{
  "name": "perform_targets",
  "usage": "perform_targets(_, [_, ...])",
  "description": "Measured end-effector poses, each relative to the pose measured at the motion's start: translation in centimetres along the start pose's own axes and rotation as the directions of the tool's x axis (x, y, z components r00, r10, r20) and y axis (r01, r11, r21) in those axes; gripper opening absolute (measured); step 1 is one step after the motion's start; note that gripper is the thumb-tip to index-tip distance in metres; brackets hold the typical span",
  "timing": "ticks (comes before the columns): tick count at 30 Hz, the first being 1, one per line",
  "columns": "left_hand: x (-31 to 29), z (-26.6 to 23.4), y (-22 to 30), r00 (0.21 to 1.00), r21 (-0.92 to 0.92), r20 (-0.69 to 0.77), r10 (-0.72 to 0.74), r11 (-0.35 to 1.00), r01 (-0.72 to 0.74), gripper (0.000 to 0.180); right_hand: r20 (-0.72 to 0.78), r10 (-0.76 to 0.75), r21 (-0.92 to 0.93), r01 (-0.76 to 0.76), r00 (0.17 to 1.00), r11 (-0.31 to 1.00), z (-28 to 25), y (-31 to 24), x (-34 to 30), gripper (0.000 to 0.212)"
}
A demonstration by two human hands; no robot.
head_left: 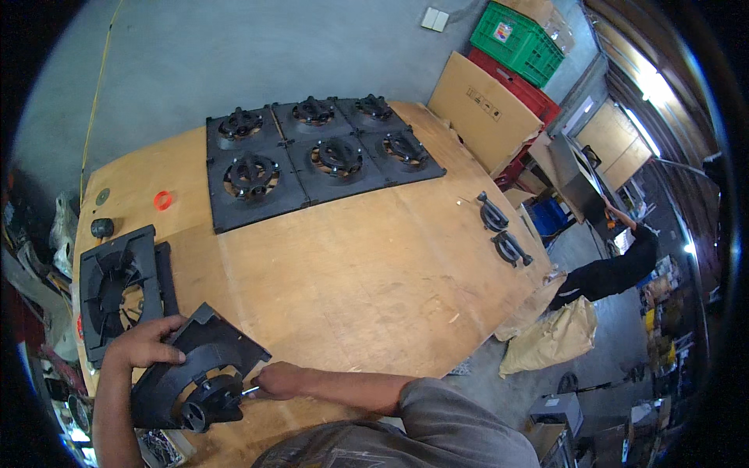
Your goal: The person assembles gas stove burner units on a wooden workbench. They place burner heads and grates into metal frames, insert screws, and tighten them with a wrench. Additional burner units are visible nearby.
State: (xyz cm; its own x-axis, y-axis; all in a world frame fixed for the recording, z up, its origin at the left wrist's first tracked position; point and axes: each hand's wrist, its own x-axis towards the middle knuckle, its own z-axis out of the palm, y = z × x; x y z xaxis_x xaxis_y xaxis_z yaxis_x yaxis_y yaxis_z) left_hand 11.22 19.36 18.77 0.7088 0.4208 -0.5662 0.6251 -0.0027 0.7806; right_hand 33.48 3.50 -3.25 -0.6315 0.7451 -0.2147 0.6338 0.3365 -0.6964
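My left hand (152, 345) grips the upper left edge of a square black stove grate plate (183, 343), which stands tilted at the near left of the table. A round black burner (214, 399) is set in its opening. My right hand (277, 381) is closed round a tool with a thin shiny metal shaft (250, 391), probably a screwdriver; its handle is hidden in my fist. The shaft's end meets the side of the burner. Just beyond my left hand lie stacked black grate plates (117, 292) with a round opening.
Several joined black plates with burners (308, 160) lie along the wall on the wooden table (335, 265). Two black burners (503, 230) sit at the right edge. An orange ring (162, 200) and black cylinder (101, 228) lie left. Another person (612, 265) bends at the right, beyond a sack (550, 339).
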Motion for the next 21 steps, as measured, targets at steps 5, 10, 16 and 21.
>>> perform_targets(5, [0.0,0.3,-0.5,0.999,0.093,-0.047,-0.021,0.995,0.025,0.075,0.123,0.125,-0.188,-0.101,0.984,0.977,-4.5,-3.1,0.2,0.035])
perform_targets(10, [-0.4,0.8,1.4,0.999,0.167,-0.049,-0.014,0.986,0.022,0.074,0.081,0.275,-0.379,-0.225,0.958,0.898,-6.3,-6.5,0.8,0.022])
perform_targets(16, [-0.8,1.2,0.1,0.994,0.206,-0.050,0.098,0.975,-0.086,0.067,0.050,0.179,-0.296,-0.157,0.983,0.942,-2.9,-1.7,1.7,0.019])
perform_targets(21, [0.3,0.9,0.3,0.996,0.274,0.032,0.079,0.958,-0.085,0.078,0.040,0.116,-0.365,-0.094,0.992,0.926,-4.8,-2.3,0.5,0.027])
